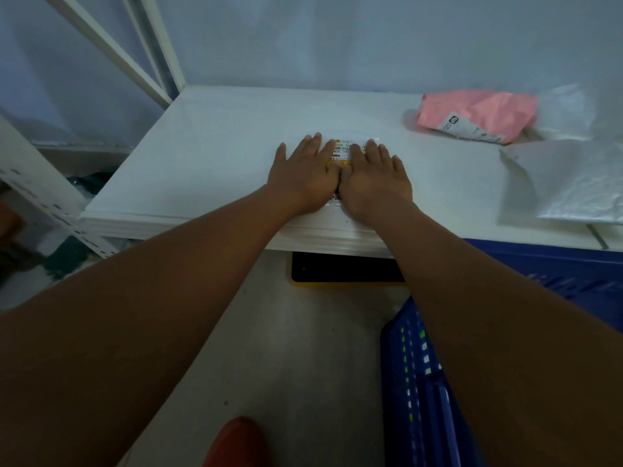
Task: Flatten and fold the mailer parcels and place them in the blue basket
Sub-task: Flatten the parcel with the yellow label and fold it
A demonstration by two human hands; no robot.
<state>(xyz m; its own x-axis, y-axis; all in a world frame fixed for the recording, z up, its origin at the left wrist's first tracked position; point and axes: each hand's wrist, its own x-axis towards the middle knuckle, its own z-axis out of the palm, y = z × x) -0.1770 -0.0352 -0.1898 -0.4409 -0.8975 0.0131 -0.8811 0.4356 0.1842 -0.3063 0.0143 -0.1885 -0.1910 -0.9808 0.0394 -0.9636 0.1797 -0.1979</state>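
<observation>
— Pressing flat with both: left hand (305, 173) and right hand (376, 176) side by side, touching at the thumbs, fingers (315, 146) straight and spread, curled round nothing, palms down on the small white mailer (342, 152).
— And lying where, that mailer?
— On the white table (209, 156), close to the near edge, mostly hidden under the palms; only a strip of printed label (340, 144) showing between the fingers.
— Flattened enough?
— Hard to say with so much covered. Better to sweep outward from the middle, left hand leftward, right hand rightward, pushing trapped air toward the edges rather than into a corner.
— Then fold?
— Yes, judging by the task. Keep one palm down as an anchor, lift the far edge with the other, bring over toward the near edge, line up corners, then run fingertips along the crease. Press firmly; slippery plastic, likely to spring back.
— Anything to mind?
— Sliding off the near edge, being so close. Shift slightly back before folding. Leave alone the pink mailer (478, 112) and the silvery mailers (566, 183) at the far right, well apart from the hands.
— And afterwards?
— Down into the blue basket (418, 365), on the floor below and to the right, without loosening the fold.
</observation>
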